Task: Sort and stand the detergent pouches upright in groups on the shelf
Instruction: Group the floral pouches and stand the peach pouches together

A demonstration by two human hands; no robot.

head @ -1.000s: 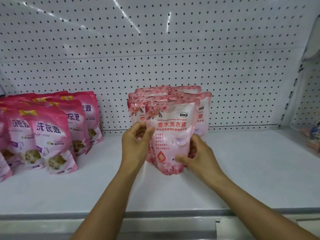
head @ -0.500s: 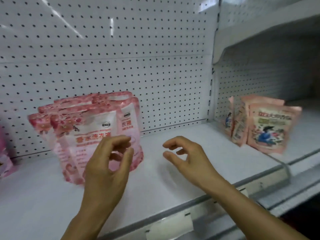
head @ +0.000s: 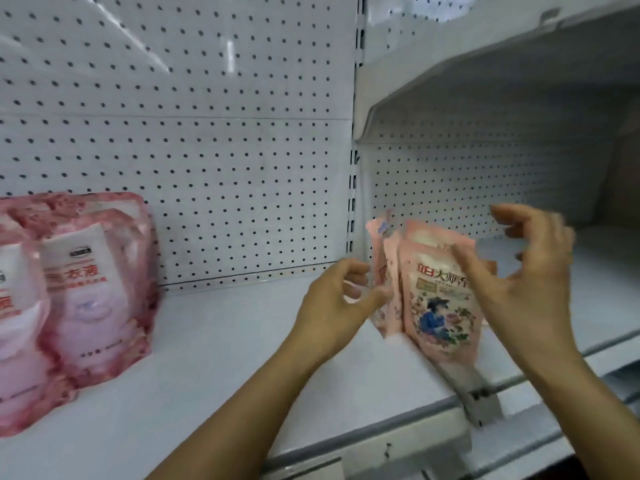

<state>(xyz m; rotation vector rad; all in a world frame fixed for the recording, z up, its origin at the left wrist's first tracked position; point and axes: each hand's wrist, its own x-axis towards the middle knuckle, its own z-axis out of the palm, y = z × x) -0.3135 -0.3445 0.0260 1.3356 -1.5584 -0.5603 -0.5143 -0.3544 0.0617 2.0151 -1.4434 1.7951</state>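
A group of pale peach detergent pouches (head: 436, 306) with a blue figure on the front stands on the white shelf (head: 242, 358), just right of the upright divider. My left hand (head: 332, 303) hovers at the group's left side with fingers loosely curled, holding nothing. Over the front pouch's top right corner reaches my right hand (head: 523, 271), fingers spread and bent; contact is blurred. A group of pink flowered pouches (head: 79, 289) stands upright at the far left.
White pegboard (head: 225, 150) backs the shelf. A second shelf bay begins at the right, roofed by an upper shelf (head: 485, 71). A metal joint bracket (head: 481, 400) sits at the front edge between the bays.
My view swung right. Both hands left the pink flowered pouches and moved across to the peach pouches, which now stand between them.
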